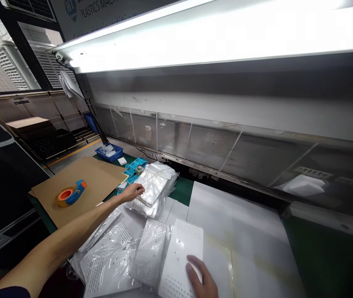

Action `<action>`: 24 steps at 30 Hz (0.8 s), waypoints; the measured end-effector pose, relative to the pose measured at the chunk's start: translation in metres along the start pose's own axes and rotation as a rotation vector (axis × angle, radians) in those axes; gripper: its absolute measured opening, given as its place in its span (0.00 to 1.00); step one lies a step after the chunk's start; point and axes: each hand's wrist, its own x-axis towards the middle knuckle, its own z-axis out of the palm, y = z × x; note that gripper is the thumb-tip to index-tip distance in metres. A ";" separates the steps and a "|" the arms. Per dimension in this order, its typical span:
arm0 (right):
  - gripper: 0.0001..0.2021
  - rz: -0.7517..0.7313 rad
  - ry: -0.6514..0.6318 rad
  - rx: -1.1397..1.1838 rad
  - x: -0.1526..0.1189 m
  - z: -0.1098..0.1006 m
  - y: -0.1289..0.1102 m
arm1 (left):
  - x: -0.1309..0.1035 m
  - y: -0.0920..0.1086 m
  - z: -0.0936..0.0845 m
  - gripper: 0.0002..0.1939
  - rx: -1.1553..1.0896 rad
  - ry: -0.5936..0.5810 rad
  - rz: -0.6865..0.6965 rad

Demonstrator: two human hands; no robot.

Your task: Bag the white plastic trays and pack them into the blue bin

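My left hand (134, 191) reaches forward onto a stack of clear plastic bags (154, 187); its fingers rest on the left edge of the top bag, and I cannot see whether they pinch it. At the bottom edge of the view my right hand (200, 276) lies flat on a bare white perforated panel (181, 256) and holds it against the white table sheet (241, 231). To the left of that panel lie several similar panels in plastic bags (114, 256).
A brown cardboard sheet (92, 182) with an orange and blue tape dispenser (70, 193) lies at the left. Behind it are blue cards (132, 169) and a small blue tray (109, 152). A machine with transparent guard panels (213, 145) runs along the back.
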 end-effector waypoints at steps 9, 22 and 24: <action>0.18 -0.281 -0.251 -0.152 0.029 0.052 -0.066 | -0.067 0.040 -0.049 0.19 -0.445 0.359 -0.029; 0.15 -0.691 -0.134 -0.548 -0.030 0.041 -0.012 | -0.185 0.111 0.089 0.13 -0.937 -0.153 -0.231; 0.14 -0.693 -0.110 -0.666 -0.032 0.024 -0.018 | -0.187 0.113 0.093 0.14 -1.095 -0.238 -0.292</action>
